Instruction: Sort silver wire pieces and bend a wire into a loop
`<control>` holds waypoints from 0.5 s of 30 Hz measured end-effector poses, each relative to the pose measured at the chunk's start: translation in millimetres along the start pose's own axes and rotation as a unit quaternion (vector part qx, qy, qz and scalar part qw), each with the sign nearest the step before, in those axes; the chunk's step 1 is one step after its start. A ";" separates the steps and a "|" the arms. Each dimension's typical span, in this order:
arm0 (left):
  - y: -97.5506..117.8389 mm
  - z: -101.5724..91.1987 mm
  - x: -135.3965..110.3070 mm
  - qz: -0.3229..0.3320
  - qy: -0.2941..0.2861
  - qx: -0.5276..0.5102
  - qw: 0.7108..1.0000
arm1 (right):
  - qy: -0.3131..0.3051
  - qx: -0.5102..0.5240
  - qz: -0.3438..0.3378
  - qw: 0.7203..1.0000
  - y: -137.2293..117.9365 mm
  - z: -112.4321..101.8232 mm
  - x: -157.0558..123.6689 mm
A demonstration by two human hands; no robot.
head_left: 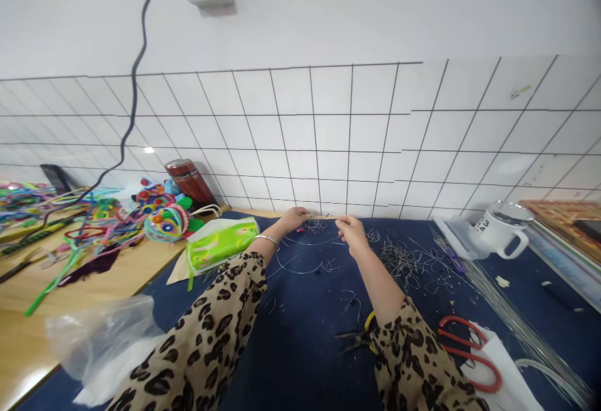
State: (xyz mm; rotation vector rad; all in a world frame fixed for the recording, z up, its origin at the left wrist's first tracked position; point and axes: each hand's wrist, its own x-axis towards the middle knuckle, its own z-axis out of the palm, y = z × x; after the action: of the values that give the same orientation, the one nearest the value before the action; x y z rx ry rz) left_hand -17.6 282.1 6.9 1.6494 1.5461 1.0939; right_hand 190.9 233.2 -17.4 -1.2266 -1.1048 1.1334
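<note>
My left hand (295, 217) reaches far across the dark blue cloth (300, 336) with fingers closed on a thin metal wire (315, 225) near the tiled wall. My right hand (351, 230) sits close beside it, fingers pinched on the same wire. A silver bracelet (265, 237) circles my left wrist. Both arms wear leopard-print sleeves. Bent wire pieces (404, 260) lie scattered on the cloth to the right of my hands. Yellow-handled pliers (359, 334) lie under my right forearm.
Red-handled scissors (467, 351) rest on white paper at the right. A white mug (502, 226) and long straight wires (511, 317) are at the far right. A green tissue pack (220, 243), red flask (190, 180), colourful pipe-cleaner crafts (94, 217) and a plastic bag (106, 336) sit at the left.
</note>
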 end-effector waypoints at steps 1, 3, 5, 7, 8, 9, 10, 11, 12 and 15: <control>-2.6 -1.5 2.6 -0.003 -0.009 0.008 1.000 | -0.001 -0.001 -0.001 1.000 0.0 -0.8 0.1; -7.7 -7.3 5.4 -0.006 -0.020 0.023 1.000 | -0.001 -0.002 -0.004 1.000 0.3 -1.9 -0.1; -12.3 -13.1 4.0 -0.007 -0.028 0.035 0.999 | 0.001 -0.002 -0.008 1.000 0.2 -2.1 -1.2; -15.9 -15.1 -1.0 -0.006 -0.042 0.044 0.998 | 0.003 -0.003 -0.011 1.000 -0.7 -1.0 -3.6; -17.2 -14.1 -4.3 -0.003 -0.051 0.048 0.998 | 0.004 -0.003 -0.013 1.000 -1.7 -0.1 -5.1; -18.0 -12.0 -7.7 0.001 -0.061 0.051 0.997 | 0.004 -0.004 -0.015 1.000 -3.1 0.9 -6.9; -18.4 -9.3 -11.0 0.006 -0.071 0.055 0.996 | 0.004 -0.004 -0.018 1.000 -4.7 1.9 -8.7; -18.2 -6.4 -14.0 0.012 -0.078 0.058 0.995 | 0.003 -0.005 -0.021 1.000 -6.5 2.9 -10.6; -17.4 -3.9 -16.5 0.019 -0.083 0.061 0.995 | 0.001 -0.006 -0.023 1.000 -8.5 3.7 -12.3; -11.7 -4.4 -23.1 0.041 -0.082 0.068 0.993 | -0.004 -0.012 -0.029 0.999 -14.1 4.6 -16.3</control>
State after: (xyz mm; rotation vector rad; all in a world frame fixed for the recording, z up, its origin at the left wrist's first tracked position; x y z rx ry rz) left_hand -26.3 260.4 -4.9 1.8604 1.4850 0.8848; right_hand 184.9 217.3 -3.3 -1.2008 -1.1569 1.0848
